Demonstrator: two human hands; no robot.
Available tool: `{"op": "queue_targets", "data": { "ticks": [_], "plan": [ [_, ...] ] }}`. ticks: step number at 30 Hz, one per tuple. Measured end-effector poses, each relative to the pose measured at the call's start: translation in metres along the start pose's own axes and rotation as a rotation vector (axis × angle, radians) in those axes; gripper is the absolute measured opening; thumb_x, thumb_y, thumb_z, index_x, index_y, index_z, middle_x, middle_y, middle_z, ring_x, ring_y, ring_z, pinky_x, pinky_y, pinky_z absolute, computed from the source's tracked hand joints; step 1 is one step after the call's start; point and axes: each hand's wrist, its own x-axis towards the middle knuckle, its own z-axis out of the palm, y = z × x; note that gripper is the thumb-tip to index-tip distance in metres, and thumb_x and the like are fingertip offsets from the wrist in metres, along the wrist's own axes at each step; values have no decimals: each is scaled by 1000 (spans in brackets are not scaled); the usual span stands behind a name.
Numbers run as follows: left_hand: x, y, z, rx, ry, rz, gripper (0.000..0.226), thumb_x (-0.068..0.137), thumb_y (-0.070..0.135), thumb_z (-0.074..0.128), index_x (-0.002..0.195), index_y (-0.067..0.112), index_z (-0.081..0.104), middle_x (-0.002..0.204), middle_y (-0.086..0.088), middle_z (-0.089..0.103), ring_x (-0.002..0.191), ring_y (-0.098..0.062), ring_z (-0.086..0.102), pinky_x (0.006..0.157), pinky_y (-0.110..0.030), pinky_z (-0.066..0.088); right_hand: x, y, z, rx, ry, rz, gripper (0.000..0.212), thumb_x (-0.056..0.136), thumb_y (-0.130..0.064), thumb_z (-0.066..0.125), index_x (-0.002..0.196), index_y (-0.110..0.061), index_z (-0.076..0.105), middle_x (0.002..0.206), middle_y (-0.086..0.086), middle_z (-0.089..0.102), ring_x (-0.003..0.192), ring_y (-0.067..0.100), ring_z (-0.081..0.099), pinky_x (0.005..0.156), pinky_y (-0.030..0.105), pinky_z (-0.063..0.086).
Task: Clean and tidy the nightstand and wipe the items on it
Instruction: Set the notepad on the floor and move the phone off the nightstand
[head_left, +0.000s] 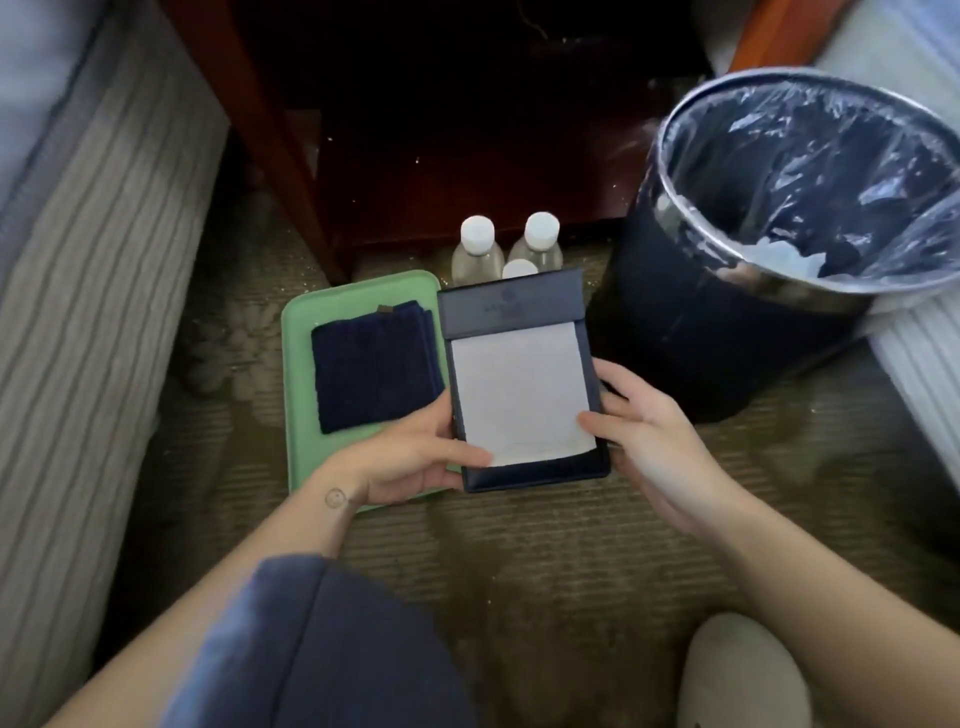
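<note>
Together, left hand (415, 457) and right hand (639, 431) grip the notepad holder (519, 384) by its lower edges.

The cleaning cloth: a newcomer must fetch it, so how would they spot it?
Find the dark wooden nightstand; on the carpet before it lies a green tray. The cloth is the folded, soft navy square on that tray, unlike the stiff navy notepad holder with white paper beside it.
</note>
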Motion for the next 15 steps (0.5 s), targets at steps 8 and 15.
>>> {"op": "queue_targets", "data": {
  "ticks": [8, 15],
  "plan": [
    [21, -20, 1, 101, -1, -100, 73, 88, -14, 55, 134, 39, 36, 144, 4, 50, 124, -17, 56, 96, -36, 53, 16, 34, -2, -19, 20, 130, 56, 91, 11, 45, 136, -22, 49, 122, 1, 66, 114, 21, 61, 91, 44, 54],
    [40, -41, -6, 289, 17, -195, 86, 89, -9, 59, 148, 39, 19, 142, 10, 49, 127, -11, 51, 99, -37, 51, 21, 61, -5, -68, 11, 250, 51, 91, 13, 42, 125, -22, 52, 114, 5, 69, 108, 19, 64, 89, 37, 53]
  ]
}}
